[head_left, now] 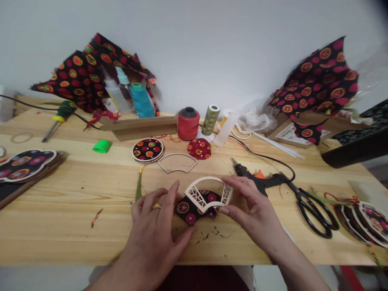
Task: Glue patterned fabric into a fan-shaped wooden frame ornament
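Wood frame [201, 204]: best handled by its outer rim, as the lattice [196, 197] looks thin; arc squared to arc over the cloth fan [190, 214] would sit truest.
Right hand [253, 206]: thumb and fingers pinching the wood frame's 3 o'clock end.
Left hand [156, 226]: loosely spread at the cloth fan's 9 o'clock edge; pressure cannot be told.
Lattice: angular, one pale panel at each end, open middle between.
Cloth fan: dark, red and orange rounds; wood frame overlaps it, offset toward 1 o'clock; contact unclear.
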